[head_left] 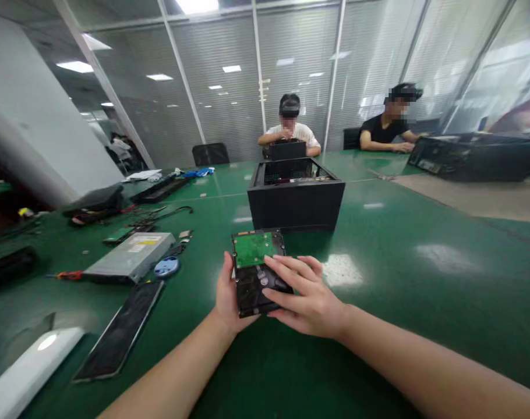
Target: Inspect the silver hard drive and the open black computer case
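A black hard drive [255, 267] with a green circuit board facing up is held over the green table [400, 279]. My left hand [227, 297] grips its left edge, thumb along the side. My right hand [304, 297] lies over its right side with fingers curled across the top. Just beyond the drive stands an open black computer case [295, 195].
To the left lie a grey optical drive [129, 258], a small blue disc [166, 266], a dark flat panel [119, 329], a white panel [29, 369], cables and a screwdriver [66, 275]. Two people sit at the far side; another black case [474, 156] lies at the right.
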### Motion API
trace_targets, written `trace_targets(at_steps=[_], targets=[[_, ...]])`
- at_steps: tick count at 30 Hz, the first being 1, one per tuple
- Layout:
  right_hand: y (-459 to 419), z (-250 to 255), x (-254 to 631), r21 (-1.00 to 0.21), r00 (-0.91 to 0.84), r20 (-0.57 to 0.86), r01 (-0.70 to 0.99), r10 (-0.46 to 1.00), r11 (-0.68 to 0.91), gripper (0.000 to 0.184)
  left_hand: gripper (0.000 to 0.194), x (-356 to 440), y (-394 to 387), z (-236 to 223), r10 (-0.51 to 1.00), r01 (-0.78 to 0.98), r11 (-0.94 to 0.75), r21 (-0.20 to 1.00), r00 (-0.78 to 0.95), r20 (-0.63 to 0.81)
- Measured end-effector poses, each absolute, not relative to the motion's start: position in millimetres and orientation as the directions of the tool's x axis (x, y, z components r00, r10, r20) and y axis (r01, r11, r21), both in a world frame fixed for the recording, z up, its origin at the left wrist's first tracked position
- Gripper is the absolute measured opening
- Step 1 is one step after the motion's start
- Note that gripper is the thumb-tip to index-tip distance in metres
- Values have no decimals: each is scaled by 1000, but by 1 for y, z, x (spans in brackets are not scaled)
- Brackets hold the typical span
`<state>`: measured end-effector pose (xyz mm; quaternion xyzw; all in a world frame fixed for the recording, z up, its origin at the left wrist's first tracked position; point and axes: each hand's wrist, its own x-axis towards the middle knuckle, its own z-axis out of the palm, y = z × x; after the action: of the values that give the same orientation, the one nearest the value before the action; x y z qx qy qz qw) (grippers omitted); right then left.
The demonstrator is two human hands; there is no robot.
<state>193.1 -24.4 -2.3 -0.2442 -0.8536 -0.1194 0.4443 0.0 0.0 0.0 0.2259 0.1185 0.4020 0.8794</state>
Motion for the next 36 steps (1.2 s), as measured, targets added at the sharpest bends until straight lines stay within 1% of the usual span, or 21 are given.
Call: trace_targets(at_steps=[7,12,17,19,21,22,24,25,26,27,28,29,30,32,33,34,36], targets=[[-23,-4,198,-46,-433,830,575,351,817,17,75,12,-4,15,804,-670,504,545,595,-12],[-27,-2,194,-131,-360,852,554,379,822,15,66,18,-12,18,842,-685,479,549,536,-66],[-31,-2,191,-148,-351,856,539,381,829,10,56,19,-14,23,891,-702,427,570,434,-133],[-28,-2,192,-146,-368,841,554,397,820,8,54,17,-12,27,900,-678,417,605,402,-171],[-23,-4,197,-160,-375,813,592,445,790,10,55,11,-6,29,914,-635,393,665,350,-206],[-20,-6,199,-178,-366,798,616,479,767,12,55,7,-2,29,930,-611,359,706,302,-212],[-11,-11,205,-221,-333,769,662,545,716,17,53,-3,9,27,972,-545,235,805,147,-184],[-6,-14,208,-240,-320,750,684,579,689,19,54,-9,16,25,987,-486,160,860,58,-151],[-2,-17,210,-255,-312,726,706,613,661,20,57,-16,23,23,992,-388,98,917,-30,-119],[2,-19,212,-265,-307,698,729,647,631,23,61,-24,30,22,993,-256,15,966,-108,-44],[5,-22,214,-270,-304,669,750,678,603,26,65,-33,36,20,984,-84,-80,993,-168,65],[7,-24,214,-273,-299,644,770,704,577,31,72,-42,43,19,959,114,-151,982,-224,174],[9,-25,214,-275,-294,624,785,724,555,36,81,-50,48,18,923,315,-195,929,-261,282],[9,-27,214,-278,-280,602,805,748,525,45,91,-67,57,16,861,643,-211,736,-233,451],[9,-27,213,-280,-273,596,811,755,514,48,93,-73,60,15,833,756,-188,627,-216,510],[9,-27,212,-281,-269,591,815,760,507,50,95,-78,62,14,824,835,-145,531,-195,532],[8,-27,212,-284,-265,582,820,768,498,51,99,-85,65,11,836,925,-33,379,-183,518]])
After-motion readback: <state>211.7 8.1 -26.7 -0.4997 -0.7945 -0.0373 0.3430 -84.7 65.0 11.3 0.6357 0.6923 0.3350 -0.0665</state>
